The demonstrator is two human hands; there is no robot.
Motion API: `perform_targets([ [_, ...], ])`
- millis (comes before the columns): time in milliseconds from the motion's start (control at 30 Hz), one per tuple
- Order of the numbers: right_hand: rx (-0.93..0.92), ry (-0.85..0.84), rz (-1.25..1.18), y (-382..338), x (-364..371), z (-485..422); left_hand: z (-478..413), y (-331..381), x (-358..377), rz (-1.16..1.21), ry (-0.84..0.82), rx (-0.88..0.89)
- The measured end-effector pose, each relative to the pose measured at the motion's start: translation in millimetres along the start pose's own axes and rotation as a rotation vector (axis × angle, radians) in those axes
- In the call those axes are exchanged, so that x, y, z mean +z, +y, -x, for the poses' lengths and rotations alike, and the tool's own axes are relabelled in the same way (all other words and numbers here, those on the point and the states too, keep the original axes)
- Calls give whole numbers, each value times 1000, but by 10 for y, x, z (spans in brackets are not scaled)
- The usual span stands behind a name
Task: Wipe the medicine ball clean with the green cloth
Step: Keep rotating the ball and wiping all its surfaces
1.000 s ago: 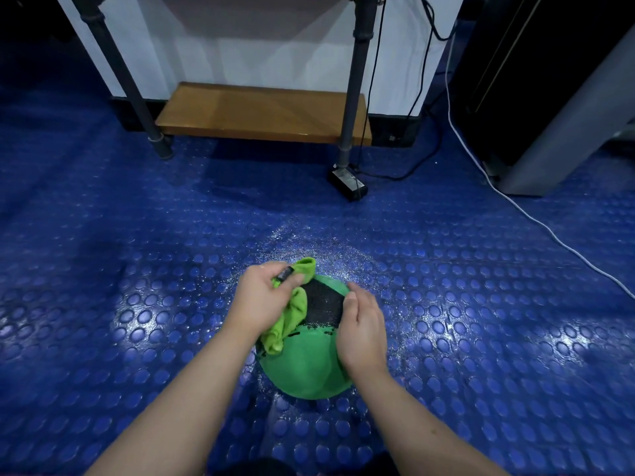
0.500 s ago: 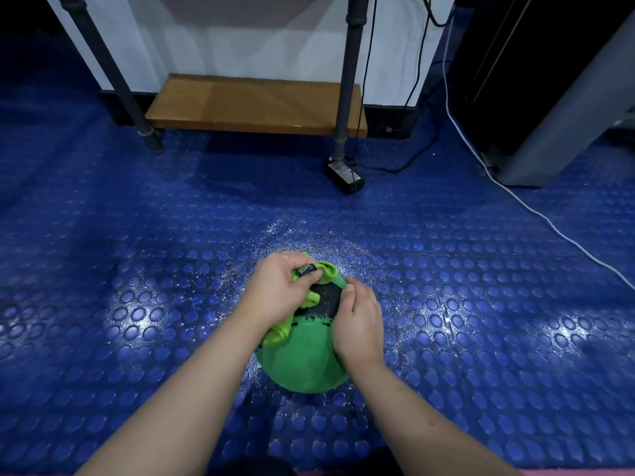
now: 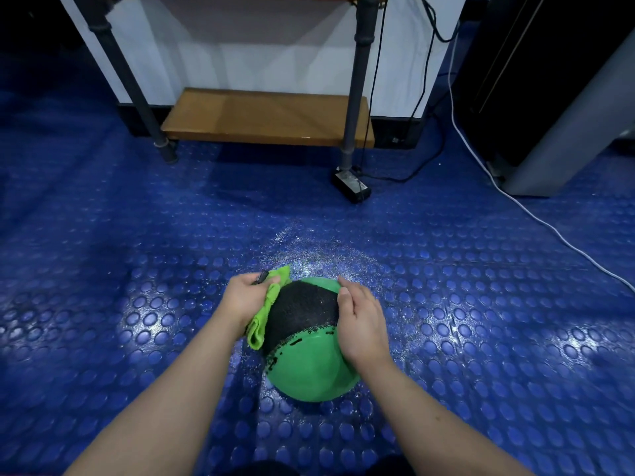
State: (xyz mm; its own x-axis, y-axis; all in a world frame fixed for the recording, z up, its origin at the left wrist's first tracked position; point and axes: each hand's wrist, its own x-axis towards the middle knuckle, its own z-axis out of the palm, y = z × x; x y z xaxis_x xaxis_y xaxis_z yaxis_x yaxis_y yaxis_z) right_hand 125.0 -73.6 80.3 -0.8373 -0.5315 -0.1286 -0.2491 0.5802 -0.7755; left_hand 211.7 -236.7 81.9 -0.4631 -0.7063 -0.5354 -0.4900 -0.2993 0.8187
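A green medicine ball (image 3: 309,369) with a rough black panel on top rests on the blue studded floor, low in the middle of the view. My left hand (image 3: 245,297) grips a bunched green cloth (image 3: 266,314) and presses it against the ball's left side. The cloth hangs down below my palm and a corner sticks out past my fingers. My right hand (image 3: 360,321) lies flat on the ball's right side and steadies it.
A pipe-leg rack with a low wooden shelf (image 3: 264,118) stands ahead by the white wall. A black power brick (image 3: 350,185) with black cables lies by its right leg. A white cable (image 3: 536,218) crosses the floor at right, beside a dark cabinet (image 3: 556,97).
My left hand has slid with the cloth from the ball's top down to its left side, uncovering the black panel. My right hand stays on the right side. The view has moved closer.
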Motion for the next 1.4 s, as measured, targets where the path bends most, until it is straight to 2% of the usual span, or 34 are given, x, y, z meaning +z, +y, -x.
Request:
perform_targets([
  [67, 23, -39, 38, -4, -99, -77, 60, -92, -16, 61, 33, 10],
  [200, 176, -57, 395, -45, -321, -278, 268, -109, 80, 216, 54, 82],
  [300, 212, -62, 308, -61, -312, -292, 399, -29, 208, 252, 62, 162],
  [333, 208, -52, 247, -60, -284, -259, 426, -1, 255, 195, 70, 228],
  [400, 201, -4, 146, -57, -234, -183, 476, 60, 365, -84, 80, 434],
  [533, 213, 44, 127, -87, -203, -113, 560, 163, 613, -570, -12, 838],
  [600, 231, 62, 133, -76, -191, -98, 564, 209, 699, -722, -49, 928],
  [700, 238, 83, 110, -90, -178, -122, 445, 298, 695, -746, -77, 868],
  [867, 242, 69, 152, -221, -112, -167, 254, 469, 554, -709, 52, 563],
  [1000, 222, 72, 181, -248, -104, -156, 438, 361, 431, -680, -34, 729],
  [1100, 215, 45, 157, -243, -151, -230, 587, 187, 253, -593, -83, 763],
  [1300, 143, 48, 199, -288, -63, -180, 549, 23, 80, -508, 67, 738],
  [1400, 103, 77, 232, -231, -26, -78, 510, 158, 284, -571, 7, 814],
])
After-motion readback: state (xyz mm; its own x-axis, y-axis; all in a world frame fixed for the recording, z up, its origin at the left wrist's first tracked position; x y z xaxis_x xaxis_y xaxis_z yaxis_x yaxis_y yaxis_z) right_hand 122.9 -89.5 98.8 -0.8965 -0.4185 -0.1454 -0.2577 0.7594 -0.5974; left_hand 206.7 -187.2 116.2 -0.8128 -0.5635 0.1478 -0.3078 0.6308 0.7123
